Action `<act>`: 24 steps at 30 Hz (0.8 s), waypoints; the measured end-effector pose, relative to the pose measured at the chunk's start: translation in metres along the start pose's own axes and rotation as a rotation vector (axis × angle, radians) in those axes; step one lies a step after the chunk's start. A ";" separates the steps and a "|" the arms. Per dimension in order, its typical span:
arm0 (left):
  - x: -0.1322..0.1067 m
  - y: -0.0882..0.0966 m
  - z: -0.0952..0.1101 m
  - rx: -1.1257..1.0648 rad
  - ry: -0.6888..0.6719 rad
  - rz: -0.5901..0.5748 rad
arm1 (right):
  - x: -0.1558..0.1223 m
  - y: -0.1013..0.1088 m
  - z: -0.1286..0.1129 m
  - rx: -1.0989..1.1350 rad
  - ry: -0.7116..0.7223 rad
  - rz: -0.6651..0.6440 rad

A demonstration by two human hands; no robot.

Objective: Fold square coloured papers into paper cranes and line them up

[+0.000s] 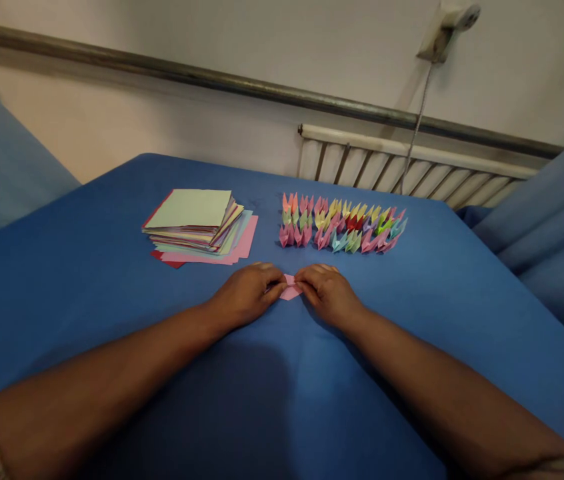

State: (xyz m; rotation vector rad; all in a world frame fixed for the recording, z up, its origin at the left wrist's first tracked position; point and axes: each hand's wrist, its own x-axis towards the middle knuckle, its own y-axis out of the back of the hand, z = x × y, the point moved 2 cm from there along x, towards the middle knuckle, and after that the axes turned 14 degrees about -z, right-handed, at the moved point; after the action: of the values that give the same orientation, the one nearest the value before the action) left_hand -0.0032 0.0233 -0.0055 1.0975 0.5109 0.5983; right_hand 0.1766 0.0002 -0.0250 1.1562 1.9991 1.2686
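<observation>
A small pink folded paper [291, 287] lies on the blue table [87, 287], pinched from both sides. My left hand [247, 293] grips its left edge with fingers curled. My right hand [329, 293] grips its right edge the same way. Both hands rest on the table surface. Beyond them, at the back left, a stack of coloured paper squares [197, 227] has a pale green sheet on top. At the back right stand rows of several folded paper cranes [341, 227] in pink, yellow, green and blue.
Behind the table runs a wall with a metal rail [242, 85] and a white radiator-like rack [407, 167]. Blue fabric [552, 227] hangs at both sides. A white device with a cord [445, 30] is fixed on the wall.
</observation>
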 end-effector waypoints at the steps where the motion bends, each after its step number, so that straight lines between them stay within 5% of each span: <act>1: 0.001 0.000 0.000 -0.030 0.032 0.008 | 0.000 0.000 0.001 0.009 -0.008 0.009; 7: 0.004 -0.001 0.001 -0.083 0.151 0.053 | -0.002 0.002 -0.001 -0.036 0.045 0.084; 12: 0.005 -0.004 -0.005 -0.065 0.149 0.083 | -0.005 0.001 -0.006 -0.113 0.093 0.008; 24: 0.006 -0.002 -0.008 0.015 0.220 0.034 | -0.001 0.001 0.001 -0.054 -0.040 0.027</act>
State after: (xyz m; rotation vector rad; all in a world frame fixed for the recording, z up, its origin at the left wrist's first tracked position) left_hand -0.0036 0.0326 -0.0107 1.0618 0.6890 0.7508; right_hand 0.1785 -0.0004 -0.0245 1.1779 1.9148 1.2947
